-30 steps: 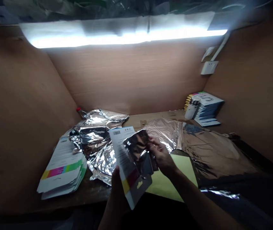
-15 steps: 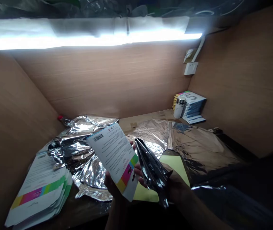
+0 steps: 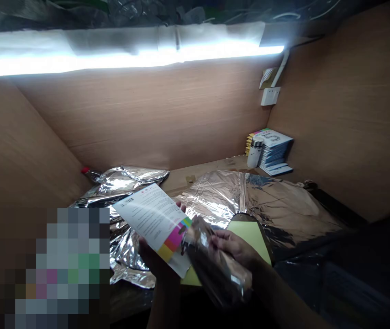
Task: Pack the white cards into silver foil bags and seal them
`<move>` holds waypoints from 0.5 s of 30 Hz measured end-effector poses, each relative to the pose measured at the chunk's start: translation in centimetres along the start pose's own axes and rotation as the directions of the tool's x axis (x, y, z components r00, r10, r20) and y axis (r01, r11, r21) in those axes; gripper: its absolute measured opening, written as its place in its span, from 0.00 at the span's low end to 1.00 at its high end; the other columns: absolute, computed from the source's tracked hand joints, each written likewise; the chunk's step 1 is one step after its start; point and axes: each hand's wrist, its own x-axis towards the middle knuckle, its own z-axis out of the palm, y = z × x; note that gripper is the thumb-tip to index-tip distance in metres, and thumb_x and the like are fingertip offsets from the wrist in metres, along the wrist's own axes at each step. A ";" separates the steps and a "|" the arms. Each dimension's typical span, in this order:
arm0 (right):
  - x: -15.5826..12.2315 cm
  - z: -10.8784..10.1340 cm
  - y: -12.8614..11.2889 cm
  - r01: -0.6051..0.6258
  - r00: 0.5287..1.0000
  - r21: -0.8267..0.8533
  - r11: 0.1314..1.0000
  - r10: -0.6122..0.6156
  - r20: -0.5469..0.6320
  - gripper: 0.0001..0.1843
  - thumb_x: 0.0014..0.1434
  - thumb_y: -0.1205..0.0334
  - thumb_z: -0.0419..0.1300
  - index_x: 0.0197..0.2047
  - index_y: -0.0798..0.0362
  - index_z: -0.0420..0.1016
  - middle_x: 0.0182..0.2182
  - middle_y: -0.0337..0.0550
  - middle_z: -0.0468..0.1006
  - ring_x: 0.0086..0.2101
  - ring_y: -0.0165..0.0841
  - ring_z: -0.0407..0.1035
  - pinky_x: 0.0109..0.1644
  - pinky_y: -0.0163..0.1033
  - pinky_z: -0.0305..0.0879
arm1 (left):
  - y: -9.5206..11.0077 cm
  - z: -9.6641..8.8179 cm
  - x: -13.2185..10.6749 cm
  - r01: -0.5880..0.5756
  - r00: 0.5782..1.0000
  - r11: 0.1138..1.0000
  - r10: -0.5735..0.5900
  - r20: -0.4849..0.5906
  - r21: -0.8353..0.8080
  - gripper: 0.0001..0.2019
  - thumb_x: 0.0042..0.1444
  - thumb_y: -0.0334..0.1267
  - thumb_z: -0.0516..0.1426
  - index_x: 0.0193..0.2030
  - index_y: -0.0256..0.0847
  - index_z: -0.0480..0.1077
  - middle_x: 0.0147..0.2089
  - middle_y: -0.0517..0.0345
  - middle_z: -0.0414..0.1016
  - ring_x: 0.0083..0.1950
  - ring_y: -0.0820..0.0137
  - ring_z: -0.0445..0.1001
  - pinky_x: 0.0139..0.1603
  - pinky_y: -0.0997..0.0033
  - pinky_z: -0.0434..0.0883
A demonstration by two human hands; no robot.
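My left hand (image 3: 152, 258) grips a white printed card envelope (image 3: 154, 224) with a coloured stripe band near its lower end, tilted up to the left. My right hand (image 3: 238, 249) is closed on a shiny silver foil pouch (image 3: 217, 269), whose upper end meets the envelope's striped end. Both hands hover over the front of the desk, above a yellow-green sheet (image 3: 251, 235).
Crumpled silver foil (image 3: 129, 183) lies at the left rear, and a large flat foil sheet (image 3: 277, 203) covers the right. A small stack of booklets (image 3: 275, 151) and a white bottle (image 3: 255, 153) stand in the back right corner. Wooden walls enclose the desk; the lower left is blurred out.
The envelope has tipped flatter and lower. The foil pouch swung from upright beside the envelope to slanting down to the right, with its top at the envelope's striped end.
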 end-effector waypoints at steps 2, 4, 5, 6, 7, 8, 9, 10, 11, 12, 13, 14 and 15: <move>0.3 -1.0 0.4 -0.100 0.995 -0.110 0.989 0.100 0.000 0.24 0.51 0.44 0.76 0.30 0.58 0.79 0.24 0.37 0.75 0.23 0.25 0.63 0.30 0.32 0.59 | 0.5 -0.3 0.4 -0.013 1.000 0.999 0.012 -0.018 -0.052 0.43 0.59 0.67 0.55 0.77 0.53 0.52 0.73 0.44 0.66 0.74 0.38 0.62 0.66 0.28 0.65; 0.5 -1.5 0.7 -0.140 0.990 -0.174 0.975 0.133 -0.049 0.25 0.50 0.43 0.76 0.29 0.58 0.78 0.22 0.35 0.72 0.21 0.24 0.59 0.28 0.32 0.54 | 0.6 -0.4 0.6 0.011 1.000 0.997 -0.011 -0.005 -0.072 0.43 0.59 0.67 0.56 0.78 0.57 0.50 0.75 0.46 0.64 0.75 0.38 0.59 0.68 0.25 0.61; 0.6 -1.5 0.9 -0.137 0.989 -0.198 0.971 0.122 -0.086 0.26 0.50 0.42 0.76 0.28 0.58 0.78 0.21 0.34 0.72 0.21 0.24 0.58 0.27 0.32 0.53 | 0.5 -0.4 0.5 0.022 1.000 0.997 -0.022 0.006 -0.069 0.44 0.58 0.67 0.57 0.78 0.57 0.50 0.74 0.45 0.64 0.75 0.37 0.59 0.69 0.24 0.60; 0.8 -1.4 1.0 -0.125 0.988 -0.218 0.968 0.100 -0.120 0.26 0.50 0.41 0.75 0.28 0.58 0.78 0.21 0.34 0.72 0.21 0.24 0.58 0.27 0.32 0.53 | 0.2 -0.3 0.4 0.032 0.999 0.998 -0.031 0.020 -0.060 0.46 0.56 0.67 0.58 0.78 0.56 0.51 0.74 0.44 0.65 0.75 0.36 0.59 0.69 0.23 0.59; 0.9 -1.3 1.1 -0.104 0.985 -0.239 0.965 0.067 -0.157 0.27 0.51 0.40 0.75 0.29 0.58 0.77 0.21 0.34 0.72 0.21 0.25 0.58 0.28 0.33 0.54 | -0.1 -0.1 0.2 0.038 0.999 0.998 -0.036 0.032 -0.049 0.47 0.55 0.67 0.59 0.78 0.55 0.51 0.73 0.42 0.66 0.74 0.34 0.59 0.69 0.22 0.59; 1.1 -1.1 1.1 -0.078 0.981 -0.264 0.961 0.026 -0.195 0.27 0.52 0.39 0.74 0.29 0.58 0.77 0.21 0.35 0.72 0.22 0.26 0.59 0.28 0.33 0.54 | -0.5 0.2 0.0 0.036 0.999 0.999 -0.035 0.039 -0.039 0.47 0.54 0.67 0.60 0.77 0.54 0.52 0.72 0.42 0.67 0.74 0.34 0.59 0.69 0.23 0.59; 1.3 -1.0 1.2 -0.046 0.971 -0.303 0.952 -0.029 -0.238 0.27 0.53 0.40 0.72 0.29 0.58 0.77 0.21 0.36 0.73 0.22 0.27 0.61 0.28 0.34 0.55 | -0.9 0.5 -0.2 0.024 0.999 0.999 -0.023 0.039 -0.033 0.46 0.55 0.67 0.60 0.77 0.53 0.53 0.72 0.42 0.68 0.75 0.34 0.58 0.69 0.24 0.59; 1.6 -0.8 1.2 -0.010 0.954 -0.360 0.933 -0.100 -0.283 0.26 0.55 0.40 0.71 0.30 0.57 0.76 0.22 0.37 0.74 0.23 0.28 0.62 0.28 0.35 0.57 | -1.3 0.8 -0.3 0.012 0.999 0.999 -0.011 0.037 -0.030 0.45 0.56 0.66 0.59 0.77 0.53 0.54 0.72 0.42 0.68 0.76 0.35 0.57 0.70 0.25 0.59; 1.8 -0.6 1.2 0.022 0.930 -0.426 0.904 -0.175 -0.323 0.24 0.56 0.42 0.70 0.30 0.57 0.76 0.24 0.38 0.75 0.25 0.29 0.64 0.29 0.35 0.58 | -1.6 1.0 -0.4 -0.001 0.999 0.999 0.002 0.032 -0.034 0.43 0.57 0.66 0.58 0.76 0.52 0.56 0.72 0.43 0.67 0.77 0.37 0.55 0.71 0.26 0.59; 2.1 -0.4 1.1 0.046 0.905 -0.490 0.871 -0.243 -0.348 0.23 0.57 0.43 0.70 0.30 0.56 0.75 0.24 0.38 0.75 0.26 0.31 0.65 0.30 0.36 0.60 | -1.9 1.2 -0.4 -0.008 0.999 0.999 0.010 0.031 -0.041 0.43 0.58 0.67 0.57 0.76 0.52 0.57 0.73 0.44 0.67 0.77 0.37 0.54 0.71 0.28 0.59; 2.3 -0.2 1.0 0.063 0.888 -0.542 0.838 -0.294 -0.353 0.21 0.58 0.45 0.69 0.30 0.55 0.74 0.25 0.38 0.75 0.27 0.31 0.65 0.31 0.36 0.61 | -2.0 1.4 -0.2 -0.007 0.999 0.999 0.009 0.036 -0.049 0.43 0.57 0.67 0.57 0.75 0.51 0.58 0.73 0.44 0.67 0.77 0.38 0.53 0.72 0.28 0.58; 2.5 -0.1 0.9 0.076 0.882 -0.575 0.815 -0.324 -0.343 0.20 0.58 0.46 0.69 0.29 0.55 0.73 0.25 0.38 0.74 0.27 0.32 0.65 0.31 0.37 0.61 | -2.2 1.5 -0.1 0.004 0.999 0.998 -0.002 0.046 -0.056 0.44 0.56 0.67 0.58 0.75 0.50 0.58 0.73 0.43 0.67 0.77 0.37 0.53 0.72 0.28 0.58; 2.8 0.0 0.7 0.085 0.883 -0.589 0.804 -0.335 -0.330 0.20 0.58 0.47 0.69 0.29 0.54 0.72 0.25 0.37 0.73 0.27 0.32 0.65 0.31 0.37 0.61 | -2.3 1.6 0.1 0.021 0.998 0.998 -0.017 0.055 -0.063 0.45 0.55 0.67 0.59 0.75 0.49 0.59 0.72 0.42 0.67 0.77 0.37 0.53 0.72 0.29 0.58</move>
